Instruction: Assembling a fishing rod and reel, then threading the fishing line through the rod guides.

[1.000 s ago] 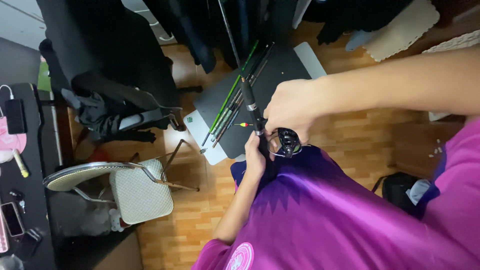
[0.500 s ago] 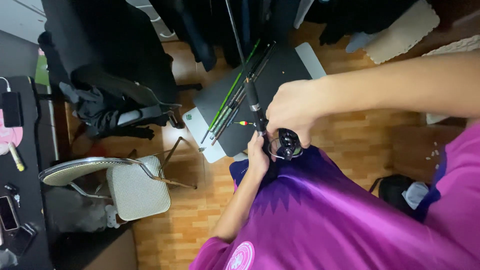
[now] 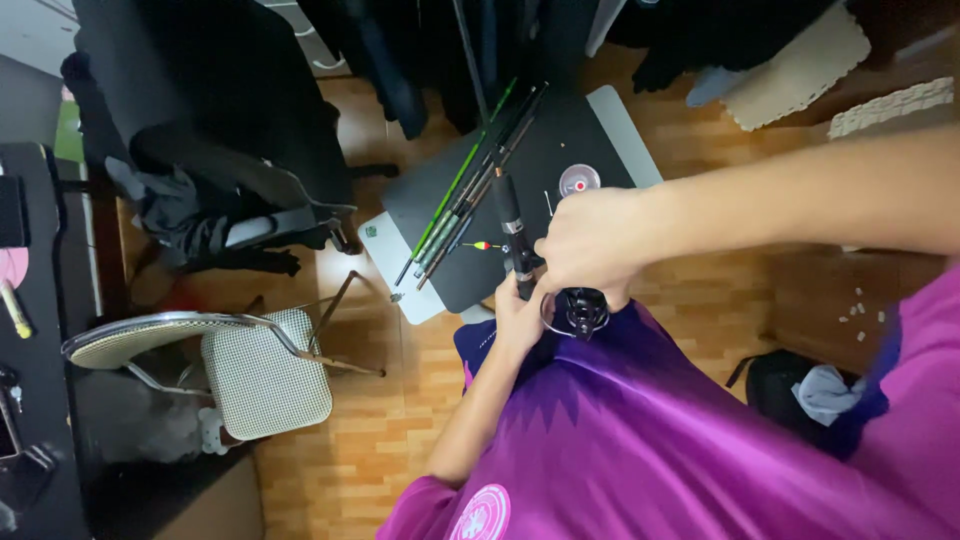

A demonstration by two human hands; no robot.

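Black fishing rod (image 3: 508, 215) sits mid-frame in the head view, upright along the line of sight, butt end down at the person's lap, thin upper section running up past the dark clothes at the top.

Left hand (image 3: 520, 318): fingers wrapped around the lower grip of the rod, just under the reel seat. Closed hold.

Right hand (image 3: 590, 245): fingers curled tight around the rod at the reel mount, covering the top of the spinning reel (image 3: 578, 308). The reel's round bail and spool hang just below the knuckles, touching the hand. Exact finger positions under the palm can't be made out.

Purple shirt (image 3: 640, 440) fills the lower right.

Beyond the hands: dark mat (image 3: 560, 130) on the wood floor (image 3: 350, 460), with a bundle of thin rods (image 3: 470, 190), one green, lying diagonally across it. Small float (image 3: 483, 245) by the bundle's lower end. Round spool (image 3: 578, 180) on the mat, near the right hand.

Left side: metal-framed chair (image 3: 265, 380) with a pale woven seat, black desk edge (image 3: 40, 330) beside it.
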